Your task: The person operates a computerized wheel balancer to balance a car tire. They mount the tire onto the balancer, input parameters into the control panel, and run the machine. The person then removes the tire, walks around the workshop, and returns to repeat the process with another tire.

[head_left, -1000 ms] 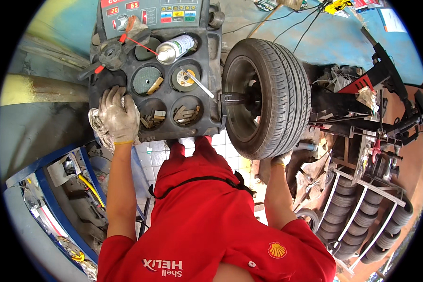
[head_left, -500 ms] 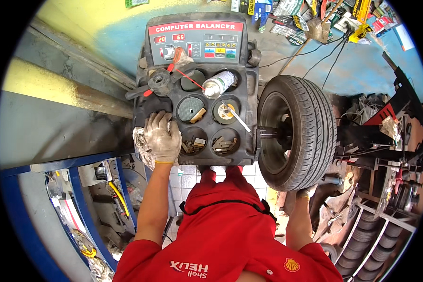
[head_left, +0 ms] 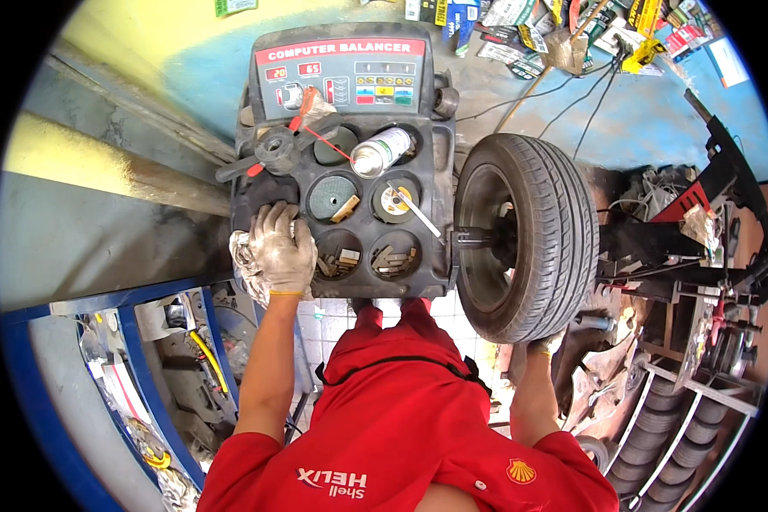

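In a pale, grimy glove, my left hand (head_left: 283,247) lies with fingers stretched out on the front left corner of the wheel balancer's black tray (head_left: 303,224). A crumpled whitish cloth (head_left: 246,260) sticks out beside and partly under that hand. To the right, a car wheel with its tyre (head_left: 548,247) is mounted upright on the balancer's shaft (head_left: 474,238). Below the tyre's near edge is my gloved right hand (head_left: 548,343), against or very close to the tread. The tyre hides most of its fingers, so their hold does not show.
The tray carries a spray can (head_left: 379,154), a black wing nut (head_left: 275,152) and cups with small metal weights (head_left: 394,260). Behind it stands the display panel (head_left: 341,78). A blue-framed shelf (head_left: 149,341) is at left; a tyre rack (head_left: 687,401) is at lower right.
The balancer and wheel sit slightly further left in the picture, as the whole view has shifted. Both hands keep their places on the tray and under the tyre.
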`<state>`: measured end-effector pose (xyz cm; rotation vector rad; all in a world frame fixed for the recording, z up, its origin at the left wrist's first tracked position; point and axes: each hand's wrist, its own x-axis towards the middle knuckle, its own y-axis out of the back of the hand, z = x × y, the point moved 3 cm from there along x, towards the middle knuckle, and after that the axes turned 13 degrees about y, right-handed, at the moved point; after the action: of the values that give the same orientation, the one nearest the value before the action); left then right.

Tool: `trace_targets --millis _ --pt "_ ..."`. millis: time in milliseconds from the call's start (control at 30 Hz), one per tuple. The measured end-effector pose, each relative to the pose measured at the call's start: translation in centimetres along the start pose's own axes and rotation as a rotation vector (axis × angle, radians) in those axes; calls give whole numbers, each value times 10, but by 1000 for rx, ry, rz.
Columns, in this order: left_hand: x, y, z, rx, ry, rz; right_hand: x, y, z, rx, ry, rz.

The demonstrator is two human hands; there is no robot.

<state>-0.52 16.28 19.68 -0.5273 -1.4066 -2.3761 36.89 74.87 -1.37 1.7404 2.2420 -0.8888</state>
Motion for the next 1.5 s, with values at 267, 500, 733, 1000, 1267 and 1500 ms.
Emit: trace_targets --millis 267,500,733,1000,1267,1500 --pt "-1 1 -1 26 35 11 -44 -36 -14 -100 -52 -71" --pt "-1 1 -1 22 47 7 -22 -19 -6 -127 -16 -77" --pt "-1 2 4 29 59 -15 -11 -6 -2 -178 0 -95" --pt "0 4 6 20 46 10 8 10 7 -244 19 -137" --pt "-1 5 9 42 57 8 53 63 23 -706 217 -413" --pt "3 2 8 53 57 -90 55 63 7 -347 -26 -582"
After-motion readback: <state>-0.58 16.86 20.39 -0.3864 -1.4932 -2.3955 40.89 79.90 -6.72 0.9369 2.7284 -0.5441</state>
